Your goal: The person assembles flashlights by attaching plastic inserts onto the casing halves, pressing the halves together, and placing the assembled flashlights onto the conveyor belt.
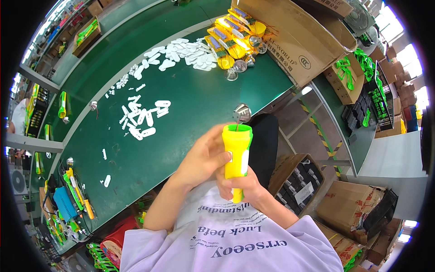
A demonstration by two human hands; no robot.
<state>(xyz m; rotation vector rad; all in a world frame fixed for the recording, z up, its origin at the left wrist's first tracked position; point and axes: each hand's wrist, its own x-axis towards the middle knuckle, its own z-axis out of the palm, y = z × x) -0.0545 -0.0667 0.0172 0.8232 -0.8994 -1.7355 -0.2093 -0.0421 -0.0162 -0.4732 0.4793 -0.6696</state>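
A yellow and green flashlight body (233, 165) stands nearly upright in front of my chest, its wide open end up. My left hand (202, 156) grips its upper part, the thumb pressed on the yellow side near a white piece. Lower down, my right hand (247, 183) is wrapped round the narrow handle. From the open end a thin red wire runs up to a silver cone-shaped reflector (242, 113), which hangs apart from the body near the table edge. The inside of the body is mostly hidden.
Small white plastic parts (145, 119) lie scattered on the green table (149, 167). At the back are yellow flashlight halves (235, 38) with reflectors, beside a large cardboard box (299, 45). Tools and a blue block (65, 204) sit at left; boxes (353, 204) stand at right.
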